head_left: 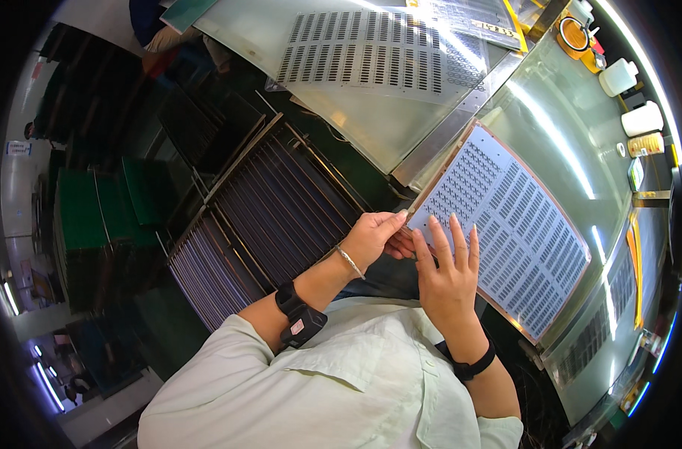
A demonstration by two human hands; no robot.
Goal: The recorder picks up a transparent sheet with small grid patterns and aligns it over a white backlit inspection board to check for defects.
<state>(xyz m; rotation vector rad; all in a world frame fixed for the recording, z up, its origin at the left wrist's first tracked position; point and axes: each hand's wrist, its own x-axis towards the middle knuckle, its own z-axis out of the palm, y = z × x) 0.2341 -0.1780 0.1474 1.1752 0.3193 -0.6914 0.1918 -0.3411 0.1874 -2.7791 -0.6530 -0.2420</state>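
Note:
A light blue-white printed circuit panel point(498, 213) with a copper-coloured border lies slanted on the glass-topped bench, covered in rows of small dark marks. My left hand point(377, 238) pinches its near left corner, thumb on top and fingers curled underneath. Over the panel's near edge, my right hand point(449, 273) lies with its fingers stretched out and apart, the tips on or just above the printed face. Whether those fingertips press on the panel I cannot tell.
To my left stands a rack point(281, 202) filled with upright panels. Beyond it are green stacked boards point(94, 209). A second glass bench point(363, 123) carries a patterned sheet point(367, 56). White bottles point(618, 77) and tape rolls point(574, 34) line the right rim. A person point(165, 37) is at the far left.

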